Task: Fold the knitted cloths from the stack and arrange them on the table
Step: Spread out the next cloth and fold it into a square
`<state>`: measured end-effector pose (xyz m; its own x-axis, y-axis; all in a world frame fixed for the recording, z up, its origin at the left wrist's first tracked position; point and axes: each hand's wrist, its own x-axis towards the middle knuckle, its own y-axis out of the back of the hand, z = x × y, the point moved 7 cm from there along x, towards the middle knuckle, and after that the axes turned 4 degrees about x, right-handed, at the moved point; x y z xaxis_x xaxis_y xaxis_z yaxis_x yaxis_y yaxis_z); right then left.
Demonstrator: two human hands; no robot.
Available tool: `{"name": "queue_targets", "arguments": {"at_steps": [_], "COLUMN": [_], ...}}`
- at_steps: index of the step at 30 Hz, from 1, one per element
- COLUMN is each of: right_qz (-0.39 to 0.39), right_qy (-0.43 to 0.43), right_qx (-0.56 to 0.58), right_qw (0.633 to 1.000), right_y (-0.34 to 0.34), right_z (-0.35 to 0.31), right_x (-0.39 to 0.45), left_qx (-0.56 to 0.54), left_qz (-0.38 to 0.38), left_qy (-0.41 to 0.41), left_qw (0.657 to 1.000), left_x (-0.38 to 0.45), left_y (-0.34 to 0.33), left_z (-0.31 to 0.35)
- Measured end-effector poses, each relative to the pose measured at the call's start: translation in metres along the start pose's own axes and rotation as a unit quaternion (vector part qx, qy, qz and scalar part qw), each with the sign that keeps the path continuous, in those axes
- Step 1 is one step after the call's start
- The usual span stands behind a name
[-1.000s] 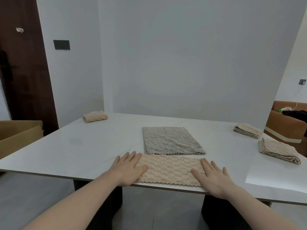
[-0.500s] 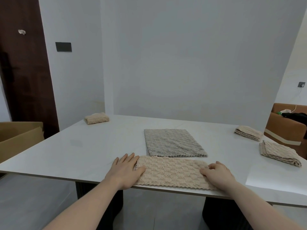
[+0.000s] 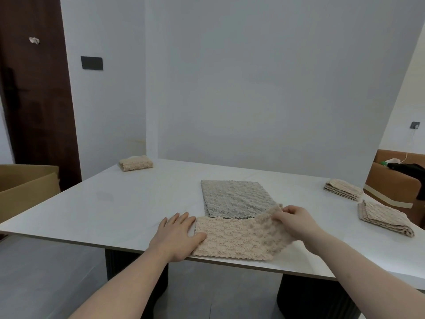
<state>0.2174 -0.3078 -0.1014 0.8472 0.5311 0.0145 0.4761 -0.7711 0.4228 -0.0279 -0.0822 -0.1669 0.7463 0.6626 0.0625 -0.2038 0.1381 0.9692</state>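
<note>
1. Dark brown door (image 3: 34,93), far left, with a handle on its left side; small pale object stuck near the top.
2. Black rectangular wall plate (image 3: 91,63) on the white wall (image 3: 264,77), right of the door.
3. Open cardboard box (image 3: 25,187), left edge, below the door.
4. Brown sofa (image 3: 391,187) at right; black item and a green-and-white object on top.
5. Small dark socket (image 3: 415,125) on the far right wall, cord hanging.
6. Grey floor (image 3: 46,272).

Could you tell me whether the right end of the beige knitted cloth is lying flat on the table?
No, the right hand pinches and lifts that end of the beige knitted cloth.
</note>
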Motion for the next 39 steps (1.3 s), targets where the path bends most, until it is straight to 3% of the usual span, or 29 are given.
{"name": "queue_targets", "arguments": {"at_steps": [9, 18, 24, 26, 28, 30, 35, 39], "right_qz": [-0.103, -0.161, -0.188, -0.129, -0.073, -0.071, -0.134, -0.147], "right_qy": [0.023, 0.028, 0.039, 0.131, 0.241, 0.290, 0.233, 0.210], "right_qx": [0.077, 0.063, 0.079, -0.006, -0.131, -0.198, -0.282, -0.300], "right_qw": [0.991, 0.985, 0.978, 0.983, 0.959, 0.934, 0.921, 0.919], "right_y": [-0.072, -0.142, -0.149, -0.136, -0.124, -0.122, -0.130, -0.138], "right_z": [-0.061, -0.061, -0.063, -0.067, -0.068, -0.059, -0.016, 0.000], "right_x": [-0.024, -0.046, -0.061, -0.059, -0.057, -0.054, -0.046, -0.048], "left_qx": [-0.019, -0.050, -0.092, -0.117, -0.141, -0.165, -0.191, -0.093], "left_qz": [0.003, 0.007, 0.019, 0.040, 0.047, 0.047, 0.054, 0.065], "left_qy": [0.002, 0.001, 0.000, -0.001, 0.008, 0.025, 0.054, 0.036], "left_qw": [1.000, 0.999, 0.996, 0.992, 0.989, 0.985, 0.979, 0.993], "left_x": [-0.002, -0.001, 0.001, 0.001, 0.003, 0.006, 0.002, -0.002], "left_y": [0.004, 0.007, 0.008, 0.011, 0.012, 0.011, 0.016, 0.016], "left_z": [0.000, 0.000, -0.002, -0.002, -0.004, -0.009, -0.010, -0.001]}}
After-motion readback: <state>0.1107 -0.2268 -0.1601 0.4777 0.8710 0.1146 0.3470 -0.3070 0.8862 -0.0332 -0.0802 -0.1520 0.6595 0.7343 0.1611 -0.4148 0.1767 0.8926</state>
